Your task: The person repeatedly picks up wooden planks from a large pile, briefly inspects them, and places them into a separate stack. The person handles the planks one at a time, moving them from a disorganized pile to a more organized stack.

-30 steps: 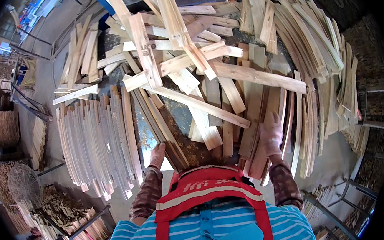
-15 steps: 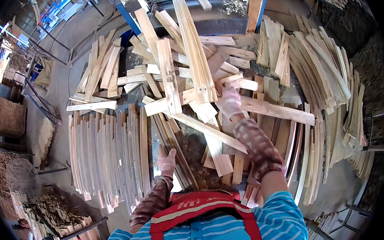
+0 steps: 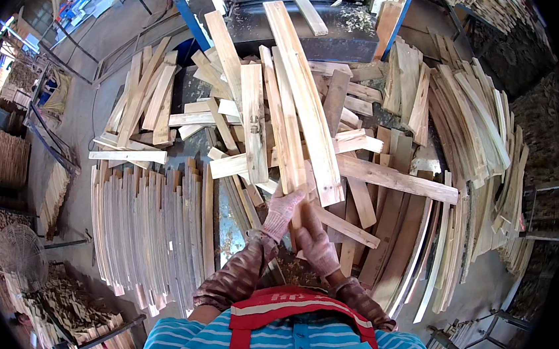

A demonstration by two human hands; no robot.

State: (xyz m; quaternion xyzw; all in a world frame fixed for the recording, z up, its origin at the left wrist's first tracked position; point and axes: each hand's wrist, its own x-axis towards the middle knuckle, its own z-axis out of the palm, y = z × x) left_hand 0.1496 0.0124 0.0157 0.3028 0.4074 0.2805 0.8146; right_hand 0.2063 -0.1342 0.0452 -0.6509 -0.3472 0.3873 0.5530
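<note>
Both hands, in pale work gloves, are at the near end of a long wooden plank (image 3: 288, 132) that slants up and away from me over the pile. My left hand (image 3: 283, 213) is closed around its left side, thumb on top. Closed along the right edge, my right hand (image 3: 318, 246) sits slightly nearer my body. A longer, paler plank (image 3: 305, 104) lies just right of the held one, its far end near the machine. To the left lies a shorter knotty board (image 3: 252, 125). Beyond the hands, loose boards cross one another in a heap.
At the far side stands a machine (image 3: 297, 45) with a dark metal bed, a roller and wood chips. Neat rows of narrow strips (image 3: 148, 229) lie at left. Stacked long boards (image 3: 460, 117) fill the right. A round fan (image 3: 22, 250) stands at far left.
My right hand has drawn back toward my body from the pile's middle. My left hand has moved up and right; both now grip a plank. Boards in the heap have shifted.
</note>
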